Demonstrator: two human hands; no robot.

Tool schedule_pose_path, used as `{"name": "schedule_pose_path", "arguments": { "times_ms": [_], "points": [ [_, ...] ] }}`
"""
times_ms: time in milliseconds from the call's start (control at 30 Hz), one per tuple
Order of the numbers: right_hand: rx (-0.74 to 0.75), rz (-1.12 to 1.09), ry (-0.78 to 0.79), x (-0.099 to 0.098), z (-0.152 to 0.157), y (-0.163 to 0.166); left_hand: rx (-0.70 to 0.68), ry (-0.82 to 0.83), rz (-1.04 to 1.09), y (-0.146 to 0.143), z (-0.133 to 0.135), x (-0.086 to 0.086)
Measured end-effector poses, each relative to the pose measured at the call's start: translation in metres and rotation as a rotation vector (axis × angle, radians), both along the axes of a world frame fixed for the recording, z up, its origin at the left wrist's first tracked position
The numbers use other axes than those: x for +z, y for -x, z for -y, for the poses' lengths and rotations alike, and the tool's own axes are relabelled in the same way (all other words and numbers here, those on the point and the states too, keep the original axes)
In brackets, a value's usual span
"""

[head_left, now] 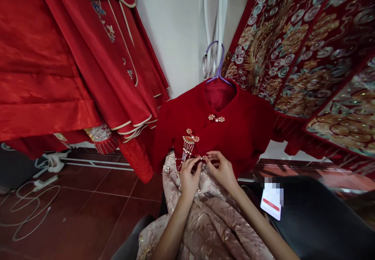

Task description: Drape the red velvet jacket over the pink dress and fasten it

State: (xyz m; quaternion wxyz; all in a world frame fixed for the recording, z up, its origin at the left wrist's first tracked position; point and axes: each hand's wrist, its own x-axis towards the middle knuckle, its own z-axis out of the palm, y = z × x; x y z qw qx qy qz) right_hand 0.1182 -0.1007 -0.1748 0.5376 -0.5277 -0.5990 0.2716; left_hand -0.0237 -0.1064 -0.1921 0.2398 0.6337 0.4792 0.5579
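Note:
A dark red short jacket (243, 115) hangs in front of me on a purple hanger (218, 74). At its collar sits a beaded flower-shaped frog button (216, 118). Lower on the front is a beaded fan-shaped ornament with hanging tassels (188, 142). My left hand (190, 173) and my right hand (222, 169) meet at the jacket's lower front edge. Their thumbs and fingers pinch a small beaded frog button (202, 158) from both sides; the fingers partly hide it. Shiny pale pink brocade fabric (205, 217) lies below my hands, over my lap.
Red garments (108, 56) hang at the left, and a heavily embroidered red garment (293, 56) at the right. A lit phone (272, 201) lies on a black seat (316, 213). White cables (38, 201) and a power strip (47, 182) are on the red tiled floor.

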Motion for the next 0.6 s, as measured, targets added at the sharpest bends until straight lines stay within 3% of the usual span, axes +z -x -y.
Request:
{"name": "schedule_pose_path", "arguments": {
  "times_ms": [400, 600],
  "points": [
    [0.111, -0.077, 0.055, -0.005, -0.003, -0.002, -0.020, -0.091, -0.040, 0.010, -0.006, 0.005],
    [0.121, -0.125, 0.083, -0.006, -0.003, -0.002, -0.054, -0.071, -0.001, 0.011, -0.008, -0.002]
  ]
}}
